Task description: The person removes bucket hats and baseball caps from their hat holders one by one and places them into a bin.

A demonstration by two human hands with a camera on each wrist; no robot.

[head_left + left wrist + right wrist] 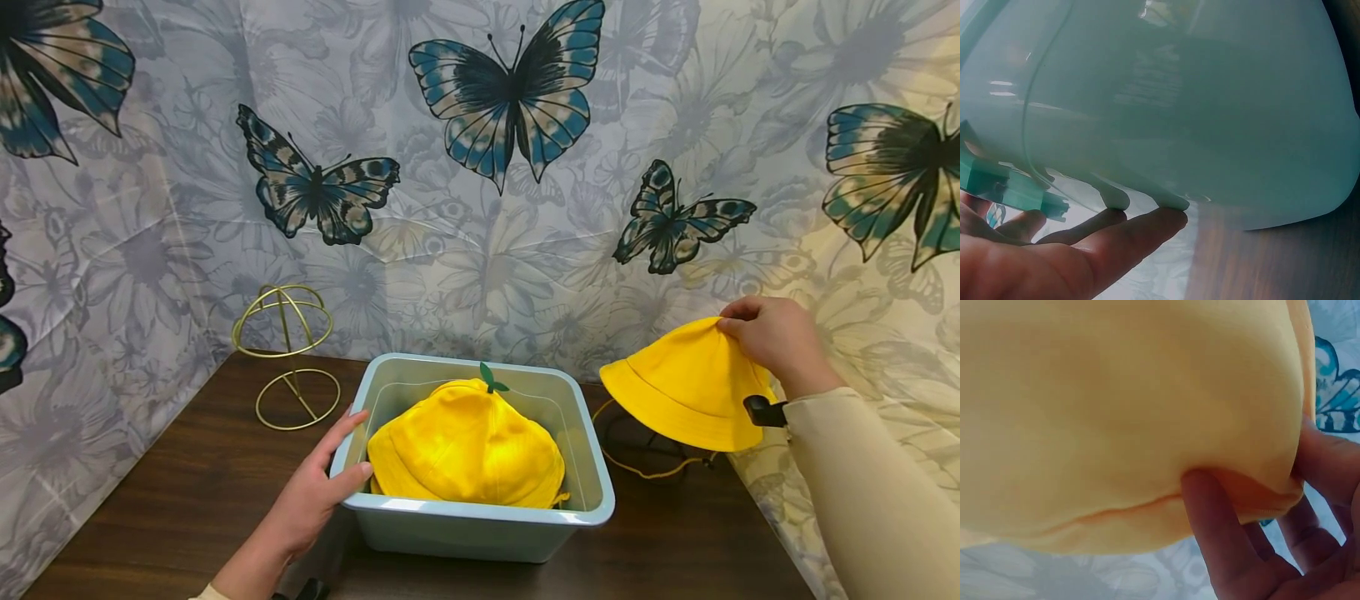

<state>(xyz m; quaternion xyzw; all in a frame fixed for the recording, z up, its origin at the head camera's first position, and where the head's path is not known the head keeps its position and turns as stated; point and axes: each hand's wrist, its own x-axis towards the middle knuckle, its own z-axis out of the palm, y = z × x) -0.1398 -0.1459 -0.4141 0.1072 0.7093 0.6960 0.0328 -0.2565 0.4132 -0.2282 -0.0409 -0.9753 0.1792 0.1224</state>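
My right hand (780, 346) pinches the crown of a yellow bucket hat (682, 392) at the right of the head view. Fingers and thumb crease its cloth in the right wrist view. A thin yellow cord hangs below the brim, by dark wire-like parts mostly hidden under the hat. My left hand (318, 492) rests at the left side of a pale blue-green plastic tub (480, 533), thumb and index finger at its rim. In the left wrist view, straight fingers (1147, 234) touch the outer wall. Inside the tub lies another yellow hat (468, 446) with a green sprout on top.
A gold wire stand (297, 404) with a rounded open top stands at the table's back left. The dark wooden table (172, 492) carries the tub. Close behind hangs a grey floral cloth (495, 275) printed with butterflies, which also runs along both sides.
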